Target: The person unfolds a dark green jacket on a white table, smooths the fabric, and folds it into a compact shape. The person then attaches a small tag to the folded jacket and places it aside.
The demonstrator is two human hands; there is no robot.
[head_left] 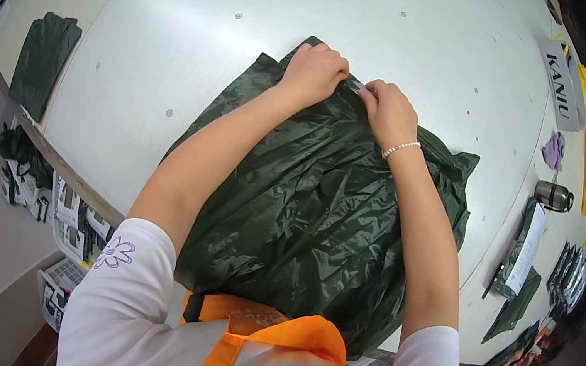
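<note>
Left hand (pixel 315 75): narrowed, top edge of dark green sheet (pixel 314 195) pinched. Right hand (pixel 393 114): fingers curled at same edge, beside small pale piece (pixel 358 86); exact grip cannot be told. Sheet spread, crumpled, on desk (pixel 179 30), draped toward body. Folded green bundle (pixel 45 61) laid left; steel flask (pixel 552 197) placed right.

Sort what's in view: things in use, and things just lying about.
In use, it seems:
green material, gripped by the left hand
pale piece, kind unclear, at the right hand
table, beneath the material

Apparently just lying about:
grey box
purple cloth
flask
</note>
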